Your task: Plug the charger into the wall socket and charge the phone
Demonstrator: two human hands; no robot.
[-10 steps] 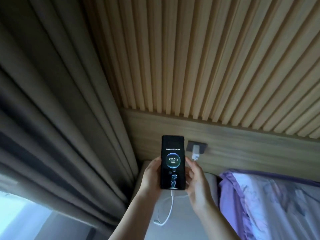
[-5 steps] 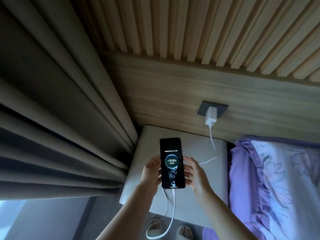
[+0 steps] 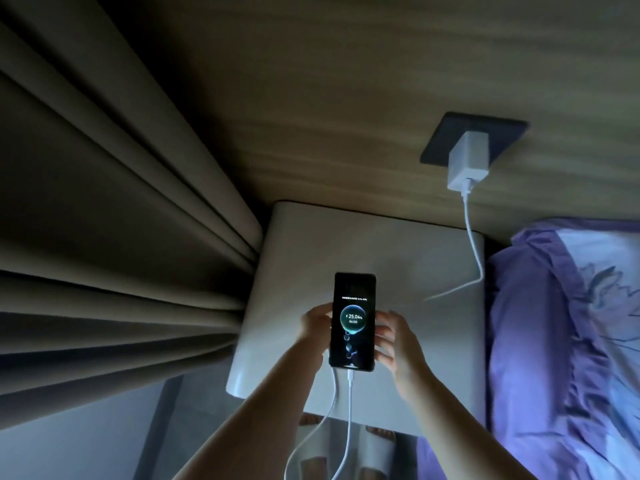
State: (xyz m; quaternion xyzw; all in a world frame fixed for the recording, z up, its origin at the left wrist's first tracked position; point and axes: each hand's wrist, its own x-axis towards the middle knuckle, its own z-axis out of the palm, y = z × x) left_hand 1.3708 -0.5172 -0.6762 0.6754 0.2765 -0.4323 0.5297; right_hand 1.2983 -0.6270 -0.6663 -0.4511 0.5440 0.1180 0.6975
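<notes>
A black phone (image 3: 352, 322) with a lit charging screen reading about 25% is held over the white bedside table (image 3: 304, 244). My left hand (image 3: 314, 325) grips its left edge and my right hand (image 3: 394, 344) grips its right edge. A white cable (image 3: 349, 410) is plugged into the phone's bottom and loops down off the table. The white charger (image 3: 467, 161) sits plugged into the dark wall socket (image 3: 446, 133) on the wooden panel, its cable (image 3: 472, 244) trailing down onto the table.
Heavy grey curtains (image 3: 114, 237) hang at the left, close to the table. A bed with purple bedding (image 3: 561, 341) lies at the right. White slippers on feet (image 3: 375, 448) show below the table's near edge.
The view has tilted downward and closer; the phone, held in both hands, has come lower toward the table top. The charge reading has risen slightly.
</notes>
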